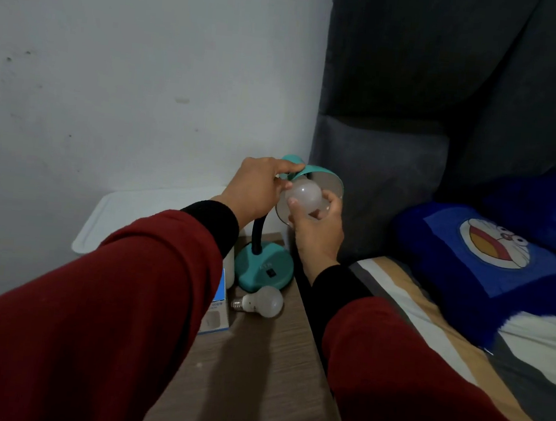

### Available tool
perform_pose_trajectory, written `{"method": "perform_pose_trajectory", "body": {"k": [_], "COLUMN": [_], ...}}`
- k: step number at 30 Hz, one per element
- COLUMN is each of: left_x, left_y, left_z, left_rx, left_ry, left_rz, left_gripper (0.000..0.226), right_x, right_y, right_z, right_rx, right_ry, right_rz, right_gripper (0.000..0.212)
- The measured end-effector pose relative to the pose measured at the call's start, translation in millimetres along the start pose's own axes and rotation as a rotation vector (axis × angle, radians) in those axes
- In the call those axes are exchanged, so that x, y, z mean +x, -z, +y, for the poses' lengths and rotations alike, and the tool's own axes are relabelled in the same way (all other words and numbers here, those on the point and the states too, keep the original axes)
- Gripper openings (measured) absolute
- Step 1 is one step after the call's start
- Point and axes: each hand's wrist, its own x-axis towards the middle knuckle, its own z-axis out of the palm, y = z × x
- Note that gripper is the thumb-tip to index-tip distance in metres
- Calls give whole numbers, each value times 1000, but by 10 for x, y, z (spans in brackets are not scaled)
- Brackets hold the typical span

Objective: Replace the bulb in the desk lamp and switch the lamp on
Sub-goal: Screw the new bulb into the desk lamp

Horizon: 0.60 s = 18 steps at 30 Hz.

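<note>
Gripping bulb (305,197), right hand (317,229); left hand (258,188) on shade (320,177).

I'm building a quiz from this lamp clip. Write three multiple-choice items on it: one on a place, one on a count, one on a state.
1. Where does the loose bulb lie?
A. On the bed
B. On the table in front of the lamp base
C. Inside the box

2. How many bulbs are in view?
A. One
B. Two
C. Three

3. What is the right hand doing?
A. Gripping the bulb at the shade
B. Resting on the pillow
C. Pressing the switch

Answers: 1 B, it lies on its side by the base. 2 B, one held, one lying. 3 A, fingers wrap the bulb while the left hand holds the shade.
</note>
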Motion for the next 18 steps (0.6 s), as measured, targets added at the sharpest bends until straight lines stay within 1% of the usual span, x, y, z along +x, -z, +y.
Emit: {"method": "perform_pose_trajectory", "body": {"k": [3, 5, 8, 11, 14, 16, 18], "left_x": [5, 1, -8, -19, -26, -31, -41], "left_y": [-6, -8, -6, 14, 24, 13, 1], "left_z": [5, 14, 6, -10, -14, -8, -5], "left_rx": [-7, -9, -12, -23, -17, 1, 20], "left_ry": [10, 10, 13, 21, 12, 0, -16], "left_rz": [-8, -16, -9, -4, -4, -4, 5], "left_gripper": [37, 38, 38, 37, 37, 37, 37], "right_x": [19, 47, 28, -9, -26, -11, -2], "right_y": [-4, -9, -47, -89, -70, -39, -36], "right_z": [2, 8, -17, -22, -12, 0, -23], "right_rx": [-94, -110, -12, 104, 106, 81, 162], "right_ry": [2, -2, -73, -119, -108, -123, -165], "right_rz": [23, 46, 43, 20, -37, -39, -38], "right_gripper": [60, 59, 56, 66, 71, 68, 59]}}
